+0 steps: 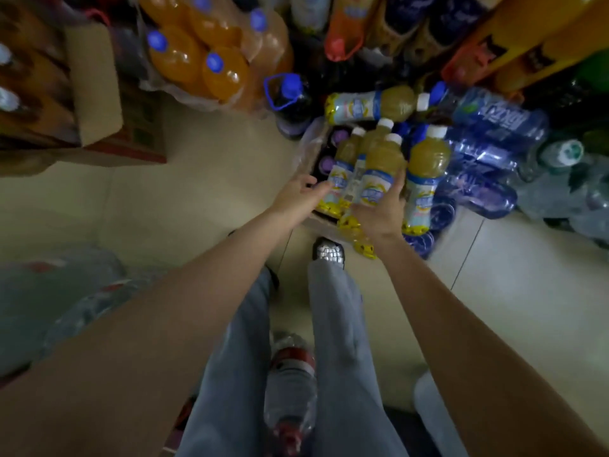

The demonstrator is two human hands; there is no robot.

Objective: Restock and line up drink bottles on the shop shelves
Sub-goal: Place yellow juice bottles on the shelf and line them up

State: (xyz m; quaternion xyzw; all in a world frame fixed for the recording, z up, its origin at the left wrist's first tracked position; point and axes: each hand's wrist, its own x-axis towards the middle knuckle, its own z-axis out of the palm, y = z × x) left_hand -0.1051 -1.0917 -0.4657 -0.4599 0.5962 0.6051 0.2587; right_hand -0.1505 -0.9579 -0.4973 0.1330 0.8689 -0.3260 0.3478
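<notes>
Several yellow juice bottles with white caps and pale blue labels stand bunched over an open cardboard box point(324, 222) on the floor. My left hand point(298, 196) touches the leftmost bottle point(341, 173) with fingers spread. My right hand point(379, 212) wraps under and around a middle bottle point(379, 173). Another juice bottle point(425, 179) stands just to the right, apart from my hand. One more juice bottle point(369, 105) lies on its side behind the bunch. Purple caps point(326, 161) show inside the box.
Shrink-wrapped packs of orange soda point(204, 54) stand at the back left, a cardboard carton point(95, 90) at far left. Blue water bottles point(487, 153) lie in packs to the right. A dark jug point(291, 103) stands behind the box. A clear red-labelled bottle point(291, 384) sits between my legs.
</notes>
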